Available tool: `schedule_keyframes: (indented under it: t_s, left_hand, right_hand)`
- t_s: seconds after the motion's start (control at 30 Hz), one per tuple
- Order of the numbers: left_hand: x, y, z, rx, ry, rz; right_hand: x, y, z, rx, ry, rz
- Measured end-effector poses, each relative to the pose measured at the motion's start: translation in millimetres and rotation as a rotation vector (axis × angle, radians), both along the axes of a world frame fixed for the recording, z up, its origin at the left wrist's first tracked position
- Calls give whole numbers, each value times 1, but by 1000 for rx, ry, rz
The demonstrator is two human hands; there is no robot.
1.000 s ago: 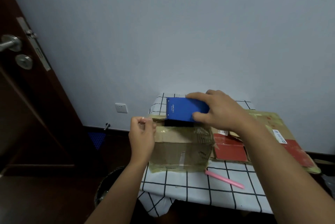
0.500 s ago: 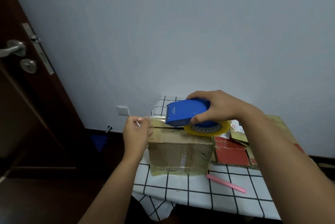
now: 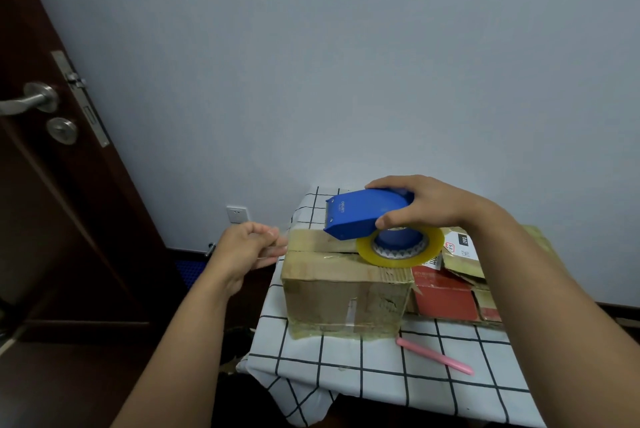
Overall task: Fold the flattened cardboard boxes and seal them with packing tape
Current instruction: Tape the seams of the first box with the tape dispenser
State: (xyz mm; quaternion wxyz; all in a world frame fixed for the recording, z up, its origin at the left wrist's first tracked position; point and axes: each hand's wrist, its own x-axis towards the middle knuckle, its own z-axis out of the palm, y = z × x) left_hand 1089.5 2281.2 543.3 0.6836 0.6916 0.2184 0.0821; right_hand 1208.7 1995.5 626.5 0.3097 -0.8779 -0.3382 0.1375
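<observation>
**Tape drawn across box top**

We are gripping the blue tape dispenser [image 3: 367,216] in our right hand [image 3: 426,206], its roll [image 3: 401,247] resting on the folded cardboard box [image 3: 346,292] on the checked table [image 3: 381,379]; it is sitting further right than a second ago; our left hand [image 3: 242,247] is pinching the tape end off the box's left edge, further out than before.
</observation>
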Motion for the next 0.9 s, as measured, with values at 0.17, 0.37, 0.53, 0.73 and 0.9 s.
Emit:
schedule_keyframes:
  t_s: [0.17,0.37,0.53,0.73,0.9]
  left_hand:
    - [-4,23,11,142,59,-158]
    - [4,27,3,-48,19,-82]
    - [4,20,-14,-132,63,-47]
    - [8,2,-15,-511,-135,-8]
    - [11,-8,-20,-486,-65,-8]
  right_hand:
    - [3,-1,-2,11,17,11]
    - [5,1,-4,23,17,24]
    - [6,1,-5,24,18,22]
    - [5,2,-5,41,9,4]
    - [1,-1,-4,67,-8,-7]
